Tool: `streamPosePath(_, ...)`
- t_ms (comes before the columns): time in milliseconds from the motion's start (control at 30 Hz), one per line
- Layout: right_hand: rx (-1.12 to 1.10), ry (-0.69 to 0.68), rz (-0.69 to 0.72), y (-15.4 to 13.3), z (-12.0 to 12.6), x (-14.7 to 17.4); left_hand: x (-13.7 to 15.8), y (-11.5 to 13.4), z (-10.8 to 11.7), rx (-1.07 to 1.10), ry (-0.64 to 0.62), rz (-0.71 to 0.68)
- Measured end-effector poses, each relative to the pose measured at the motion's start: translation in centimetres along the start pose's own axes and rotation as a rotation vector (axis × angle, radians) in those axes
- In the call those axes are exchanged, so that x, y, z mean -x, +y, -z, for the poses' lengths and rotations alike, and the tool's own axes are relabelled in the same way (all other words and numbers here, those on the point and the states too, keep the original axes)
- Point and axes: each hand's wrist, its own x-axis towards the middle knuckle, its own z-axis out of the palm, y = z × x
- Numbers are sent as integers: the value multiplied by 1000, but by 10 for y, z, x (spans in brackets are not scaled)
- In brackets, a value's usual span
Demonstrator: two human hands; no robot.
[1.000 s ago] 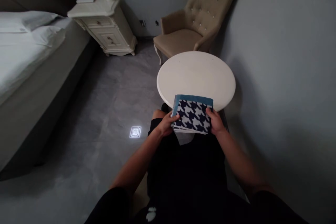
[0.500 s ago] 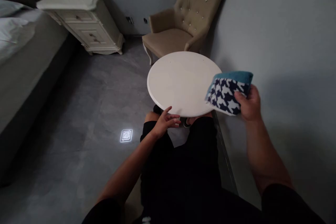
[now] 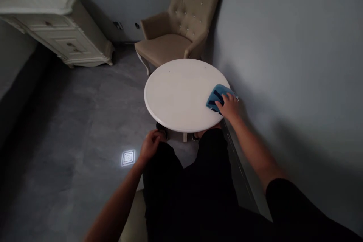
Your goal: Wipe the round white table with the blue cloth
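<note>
A folded blue cloth with dark bars lies on the round white table, close to its right edge. My right hand presses down on the cloth from above, its fingers spread over it and gripping it. Part of the cloth is hidden under the palm. My left hand rests by my left knee, below the table's front edge, its fingers loosely curled with nothing seen in them.
Behind the table stands a tan buttoned armchair. A grey wall runs along the right. At the left are a cream cabinet and the side of a bed. A bright square patch of light shows on the floor.
My right hand has brought the cloth down and left onto the table, and its patterned side is no longer up. My left hand has left the table edge for my knee. The view has shifted right.
</note>
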Motion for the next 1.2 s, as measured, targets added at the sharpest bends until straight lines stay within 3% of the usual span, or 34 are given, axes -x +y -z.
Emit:
streamPosePath(200,-37,-52,-122,-15,-34,-32,-26,-16,8,-227,-80,-58)
streamPosePath(300,-13,-42,-190,-6,-40,-61,-40,-28,7,-306,-61,22)
streamPosePath(400,26,-87,-256,10,-39,-109,-51,-38,5,-349,-45,134)
streamPosePath(500,38,-105,-295,20,-38,-169,-57,-47,6,-368,-55,150)
streamPosePath(667,112,-168,-243,-7,-61,-272,-65,-62,9,-354,-12,210)
streamPosePath(800,147,-216,-98,-82,-110,-349,-71,-73,10,-331,-25,191)
streamPosePath(867,113,-234,24,-141,-140,-372,-73,-77,12,-331,-35,192)
streamPosePath(933,66,-273,151,-212,-170,-373,-74,-79,14,-345,-40,197)
streamPosePath(1000,29,-336,275,-287,-193,-350,-75,-80,16,-366,-54,197)
streamPosePath(1100,12,-384,469,-381,-211,-286,-77,-78,18,-399,-88,198)
streamPosePath(1200,36,-380,588,-426,-211,-229,-75,-73,18,-428,-89,202)
